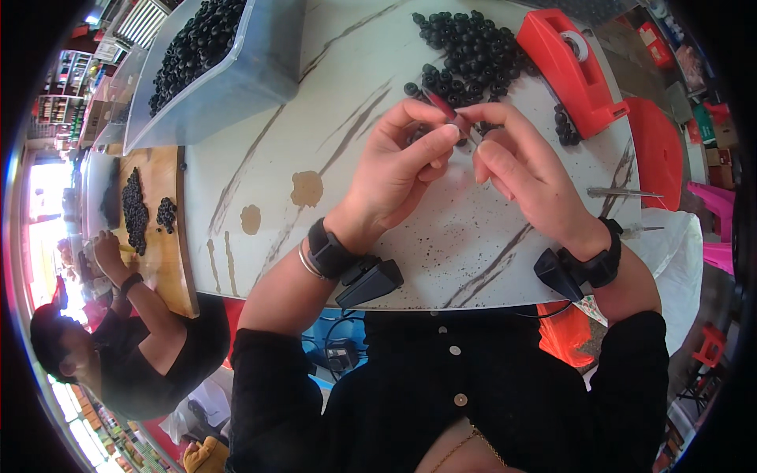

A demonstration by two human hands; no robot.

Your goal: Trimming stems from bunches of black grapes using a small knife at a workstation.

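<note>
Both hands met above the middle of the tabletop (pixel 331 87): the left hand (pixel 398 169) pinched a slim red-handled tool (pixel 443 108) between thumb and fingertips, and the right hand (pixel 520 169) was closed with its fingertips on the tool's pale tip, where something small seemed to be held, too tiny to make out. Just beyond the fingers, at twelve o'clock, lay a loose heap of small black round pieces (pixel 469 51), seemingly the stock in hand and, by its size, largely untouched. At one o'clock a red tape dispenser (pixel 572 67) stood beside a smaller cluster of black pieces (pixel 561 124), possibly finished ones, though that was unclear. At three o'clock two thin metal picks (pixel 623 192) rested. At eleven o'clock a clear bin (pixel 236 79) held many more, so much work appeared to remain.
</note>
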